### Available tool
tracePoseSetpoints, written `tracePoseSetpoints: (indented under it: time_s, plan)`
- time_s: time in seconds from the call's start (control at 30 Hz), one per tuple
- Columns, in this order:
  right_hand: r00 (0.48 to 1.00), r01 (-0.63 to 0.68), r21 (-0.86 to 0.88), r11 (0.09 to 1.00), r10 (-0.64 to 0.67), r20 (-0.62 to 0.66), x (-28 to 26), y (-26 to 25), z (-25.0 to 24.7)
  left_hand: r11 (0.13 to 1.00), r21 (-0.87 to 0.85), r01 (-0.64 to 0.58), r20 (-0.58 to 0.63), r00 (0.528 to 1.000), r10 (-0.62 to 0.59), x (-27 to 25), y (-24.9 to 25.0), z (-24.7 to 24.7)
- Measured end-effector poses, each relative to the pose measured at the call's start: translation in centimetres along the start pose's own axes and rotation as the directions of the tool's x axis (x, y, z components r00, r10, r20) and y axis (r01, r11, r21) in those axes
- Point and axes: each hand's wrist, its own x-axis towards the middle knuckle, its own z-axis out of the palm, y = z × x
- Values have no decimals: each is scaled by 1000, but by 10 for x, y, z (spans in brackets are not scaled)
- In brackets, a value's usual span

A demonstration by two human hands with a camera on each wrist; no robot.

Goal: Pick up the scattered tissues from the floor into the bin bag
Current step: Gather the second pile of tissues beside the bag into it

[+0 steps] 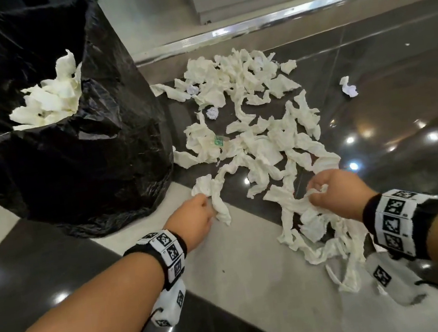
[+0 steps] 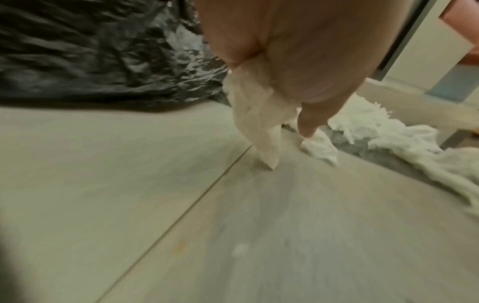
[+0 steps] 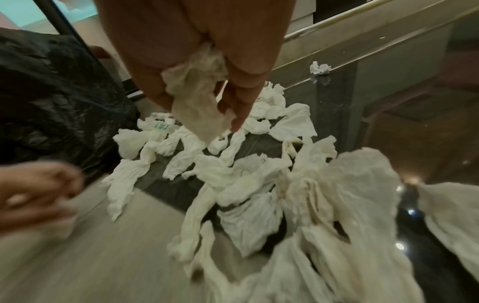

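Several crumpled white tissues (image 1: 259,143) lie scattered over the dark and light floor tiles. A black bin bag (image 1: 63,148) stands open at the left with tissues (image 1: 48,99) inside it. My left hand (image 1: 204,207) grips a twisted tissue (image 1: 219,205) just right of the bag's foot; in the left wrist view that tissue (image 2: 256,123) hangs down from the curled fingers (image 2: 308,121). My right hand (image 1: 320,191) pinches a bunch of tissue (image 3: 197,102) at the near edge of the pile (image 3: 259,180), and the bunch trails down toward me.
A metal rail (image 1: 289,12) and a low step run along the far side of the pile. A stray paper ball (image 1: 349,87) lies apart at the right. Light grey tile (image 1: 257,287) stretches between my forearms. Glossy dark tile (image 1: 401,112) lies to the right.
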Motion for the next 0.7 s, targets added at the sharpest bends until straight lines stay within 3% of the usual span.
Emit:
tracePoseSetpoints:
  time_s: [0.07, 0.23, 0.3, 0.37, 0.57, 0.7]
  plan:
    - [1000, -9, -44, 999, 9, 13, -8, 6, 4, 998, -58, 17, -24, 1000, -18, 25, 8, -6]
    - [988, 66, 12, 998, -68, 140, -17, 10, 13, 1000, -23, 19, 270, 963, -13, 54, 17, -4]
    - [986, 89, -75, 993, -78, 145, -14, 6, 18, 993, 101, -63, 258, 965, 35, 49, 14, 1]
    - [991, 81, -149, 985, -63, 121, -7, 2, 22, 989, 133, -71, 188, 981, 45, 41, 8, 0]
    - [974, 150, -389, 909, -68, 218, 13, 9, 57, 974, -219, 61, 97, 994, -41, -11, -8, -5]
    - [955, 164, -509, 845, -6, 298, 12, 5, 81, 982, -165, 92, 142, 987, -69, -44, -14, -10]
